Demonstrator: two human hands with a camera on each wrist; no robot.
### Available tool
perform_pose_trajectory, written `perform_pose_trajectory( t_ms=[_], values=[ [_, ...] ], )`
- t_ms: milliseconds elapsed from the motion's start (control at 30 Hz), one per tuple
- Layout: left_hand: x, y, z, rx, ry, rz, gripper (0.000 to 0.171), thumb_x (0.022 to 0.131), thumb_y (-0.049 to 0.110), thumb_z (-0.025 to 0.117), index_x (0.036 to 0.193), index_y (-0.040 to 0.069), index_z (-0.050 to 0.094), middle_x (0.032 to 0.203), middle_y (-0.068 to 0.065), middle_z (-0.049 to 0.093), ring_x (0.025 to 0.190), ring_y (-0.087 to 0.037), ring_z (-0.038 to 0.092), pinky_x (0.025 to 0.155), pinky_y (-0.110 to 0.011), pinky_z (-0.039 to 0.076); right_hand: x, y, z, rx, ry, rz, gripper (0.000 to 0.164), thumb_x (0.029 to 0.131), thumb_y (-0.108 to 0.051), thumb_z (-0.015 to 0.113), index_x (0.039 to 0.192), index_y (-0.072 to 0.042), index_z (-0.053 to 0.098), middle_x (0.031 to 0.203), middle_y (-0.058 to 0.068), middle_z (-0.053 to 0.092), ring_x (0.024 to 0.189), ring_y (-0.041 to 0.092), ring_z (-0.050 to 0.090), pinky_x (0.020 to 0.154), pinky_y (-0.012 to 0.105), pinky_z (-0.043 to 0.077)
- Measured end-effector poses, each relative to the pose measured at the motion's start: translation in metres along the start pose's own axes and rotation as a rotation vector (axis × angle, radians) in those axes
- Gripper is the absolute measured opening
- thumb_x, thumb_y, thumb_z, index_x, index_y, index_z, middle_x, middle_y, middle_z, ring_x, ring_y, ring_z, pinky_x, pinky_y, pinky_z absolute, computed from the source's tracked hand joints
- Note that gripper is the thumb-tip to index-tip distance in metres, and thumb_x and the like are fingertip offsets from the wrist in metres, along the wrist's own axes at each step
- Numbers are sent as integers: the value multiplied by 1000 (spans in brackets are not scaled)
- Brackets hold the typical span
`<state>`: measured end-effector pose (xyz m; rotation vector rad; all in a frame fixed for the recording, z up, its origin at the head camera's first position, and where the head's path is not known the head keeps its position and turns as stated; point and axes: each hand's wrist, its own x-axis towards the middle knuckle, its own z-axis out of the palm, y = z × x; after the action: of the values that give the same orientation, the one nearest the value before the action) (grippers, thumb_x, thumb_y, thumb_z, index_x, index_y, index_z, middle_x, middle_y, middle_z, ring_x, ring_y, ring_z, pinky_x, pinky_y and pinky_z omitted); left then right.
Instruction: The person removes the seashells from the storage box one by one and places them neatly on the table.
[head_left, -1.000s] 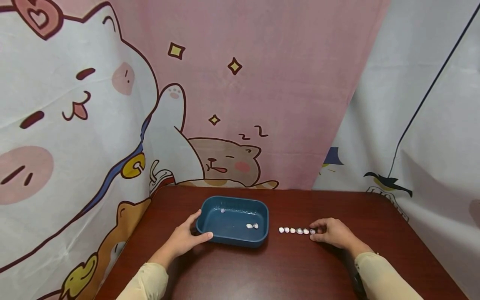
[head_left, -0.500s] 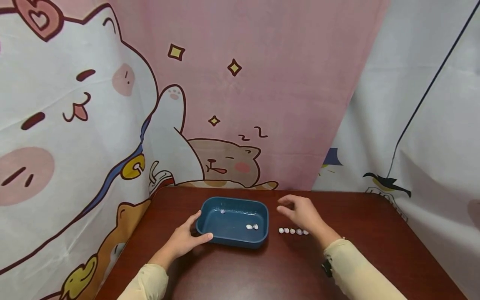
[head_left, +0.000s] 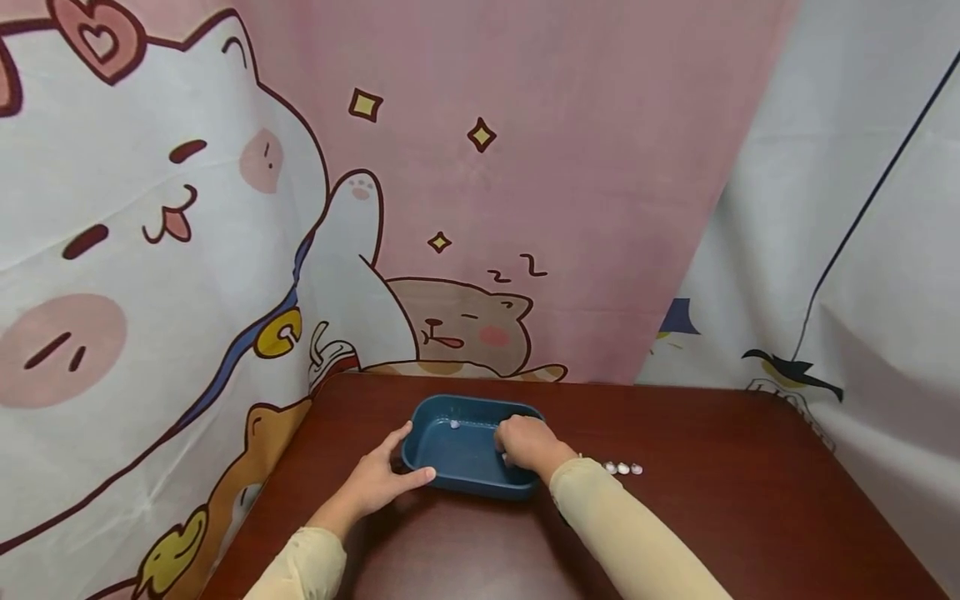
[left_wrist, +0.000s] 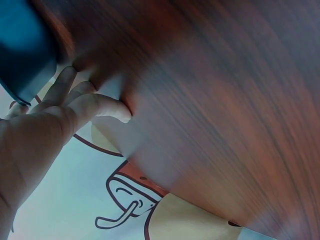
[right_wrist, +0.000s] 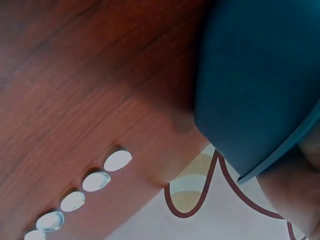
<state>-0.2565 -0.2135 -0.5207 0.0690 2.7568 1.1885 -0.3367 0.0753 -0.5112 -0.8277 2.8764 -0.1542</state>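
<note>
My left hand point(head_left: 375, 477) holds the left end of a dark blue rectangular dish point(head_left: 465, 486), thumb at the near rim and a finger at the far left corner. In the left wrist view, that hand's fingers point(left_wrist: 60, 85) lie along the dish's outer side point(left_wrist: 30, 50). My right hand point(head_left: 527, 443) reaches down into the right part of the dish, its fingers curled. Its fingertips are hidden, and I cannot tell whether they hold anything. One small pale shell-like piece point(head_left: 454, 425) lies in the dish's far left corner. More such pieces point(right_wrist: 96, 181) form a row on the table.
The reddish-brown wooden table point(head_left: 720, 517) carries the row to the right of the dish, and my right forearm point(head_left: 622, 525) covers part of it. A cartoon-printed cloth point(head_left: 585, 208) hangs behind the table and along its sides.
My right hand has gone from the row's right end, up over the table, and left into the dish. The row's rightmost piece has left its place. The left hand keeps its hold.
</note>
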Motion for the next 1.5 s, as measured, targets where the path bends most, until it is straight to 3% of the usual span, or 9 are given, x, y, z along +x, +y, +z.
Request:
perform_pose_trajectory(
  t_ms=[233, 367, 467, 633, 800, 967, 1133, 1300, 1500],
  values=[
    [1, 0, 0, 9, -4, -8, 105, 85, 59, 84, 169, 23, 33, 153, -22, 61, 137, -42, 62, 109, -71, 49, 2, 0, -4, 17, -87, -1, 16, 97, -16, 80, 84, -17, 70, 76, -5, 59, 70, 11, 53, 68, 28, 51],
    [2, -3, 4, 10, -3, -15, 105, 85, 61, 84, 169, 24, 33, 153, -21, 61, 137, -41, 62, 109, -71, 49, 2, -2, 0, 33, -79, -28, 30, 97, -11, 76, 72, -17, 61, 66, -5, 48, 61, 11, 44, 59, 27, 40],
    [3, -4, 5, 4, 0, -21, 105, 85, 61, 84, 169, 24, 33, 153, -21, 61, 137, -40, 62, 110, -70, 49, 3, -4, 3, 56, -76, -12, 29, 97, -7, 76, 73, -17, 62, 66, -5, 48, 61, 12, 43, 59, 27, 38],
    [2, -4, 3, 10, -3, -21, 105, 85, 61, 84, 169, 24, 33, 154, -21, 60, 138, -42, 62, 110, -71, 48, 3, -7, 1, 71, -130, 36, 3, 101, -11, 73, 101, -15, 74, 91, -1, 68, 81, 13, 59, 80, 32, 57],
    [0, -4, 2, 11, -9, -21, 105, 85, 60, 84, 169, 24, 33, 153, -22, 61, 137, -42, 62, 110, -72, 48, 2, -9, 1, 74, -164, 37, 13, 103, -14, 71, 116, -15, 72, 106, 2, 71, 92, 15, 61, 96, 38, 60],
    [0, -3, 1, 12, -4, -23, 105, 85, 61, 84, 169, 24, 33, 153, -22, 61, 137, -42, 62, 109, -72, 49, 6, -8, 2, 66, -79, 22, 8, 95, -8, 79, 101, -11, 75, 92, 0, 67, 83, 15, 58, 83, 34, 58],
    [1, -1, 1, 17, 3, -20, 105, 85, 61, 84, 169, 24, 34, 153, -22, 61, 137, -42, 62, 110, -72, 48, 10, -5, 4, 124, -53, 69, 16, 91, -5, 83, 83, -12, 71, 76, -2, 60, 70, 15, 53, 67, 30, 48],
    [2, 0, 1, 13, -2, -22, 105, 85, 60, 84, 169, 24, 34, 152, -22, 62, 137, -41, 62, 110, -72, 48, 9, -3, 7, 97, -53, 54, 28, 91, -7, 83, 75, -16, 62, 72, -2, 55, 66, 15, 50, 64, 29, 42],
    [2, 0, 2, 15, 0, -19, 104, 85, 59, 85, 169, 24, 34, 151, -22, 63, 136, -41, 63, 110, -72, 48, 7, -3, 3, 82, -97, 34, 29, 93, -14, 83, 79, -16, 59, 74, -2, 54, 69, 14, 51, 65, 29, 43]
  ],
)
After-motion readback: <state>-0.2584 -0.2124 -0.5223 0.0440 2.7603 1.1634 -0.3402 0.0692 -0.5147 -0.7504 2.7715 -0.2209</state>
